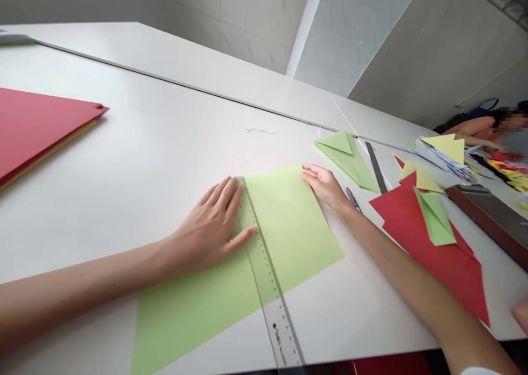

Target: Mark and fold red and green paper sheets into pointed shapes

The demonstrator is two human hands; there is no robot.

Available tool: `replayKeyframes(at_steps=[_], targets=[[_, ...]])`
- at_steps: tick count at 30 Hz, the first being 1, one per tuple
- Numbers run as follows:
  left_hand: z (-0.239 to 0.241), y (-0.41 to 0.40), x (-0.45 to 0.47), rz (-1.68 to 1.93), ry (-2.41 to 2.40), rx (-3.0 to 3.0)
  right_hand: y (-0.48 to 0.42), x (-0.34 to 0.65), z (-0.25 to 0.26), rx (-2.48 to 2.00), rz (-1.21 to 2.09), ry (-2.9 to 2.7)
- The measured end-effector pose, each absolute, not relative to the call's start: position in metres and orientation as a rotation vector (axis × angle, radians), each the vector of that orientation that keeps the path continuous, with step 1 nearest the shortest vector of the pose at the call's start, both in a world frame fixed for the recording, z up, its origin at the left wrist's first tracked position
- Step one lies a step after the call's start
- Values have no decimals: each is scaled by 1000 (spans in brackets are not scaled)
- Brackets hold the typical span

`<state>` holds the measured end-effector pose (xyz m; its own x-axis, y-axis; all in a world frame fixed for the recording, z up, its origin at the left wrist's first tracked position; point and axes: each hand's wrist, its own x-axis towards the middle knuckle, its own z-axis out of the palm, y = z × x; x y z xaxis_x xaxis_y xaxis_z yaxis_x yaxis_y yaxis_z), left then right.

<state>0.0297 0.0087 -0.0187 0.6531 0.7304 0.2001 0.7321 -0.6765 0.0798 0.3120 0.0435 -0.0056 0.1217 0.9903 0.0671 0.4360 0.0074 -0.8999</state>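
A sheet of light green paper lies flat on the white table in front of me. Across it runs a clear ruler, its near end reaching past the paper toward the table's edge. My left hand presses flat on the ruler's far part and the paper, fingers stretched out and thumb spread over the ruler. At the sheet's far right corner, my right hand pinches the paper's edge between thumb and fingers.
Red paper sheets lie at the left. To the right are folded green paper, a dark grey strip, a pen, red paper and a brown-edged case. Another person sits at the far right.
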Motion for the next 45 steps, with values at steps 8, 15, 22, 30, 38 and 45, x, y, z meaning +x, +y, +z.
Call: replayKeyframes(at_steps=[8, 15, 22, 30, 38, 45], targets=[[-20, 4, 25, -359, -1250, -2841, 32, 297, 14, -1491, 859, -1682], [-21, 3, 24, -358, -1244, -2844, -8, 276, 11, -1156, 55, -2259], [-20, 4, 26, -344, -1258, -2857, -24, 260, -7, -995, -494, -2474], [-23, 5, 25, -414, -1238, -2863, -36, 255, -13, -932, -562, -2549], [-22, 6, 26, -386, -1251, -2856, -36, 255, -16, -916, -538, -2580], [-22, 6, 26, -353, -1264, -2853, -35, 256, -19, -910, -529, -2589]])
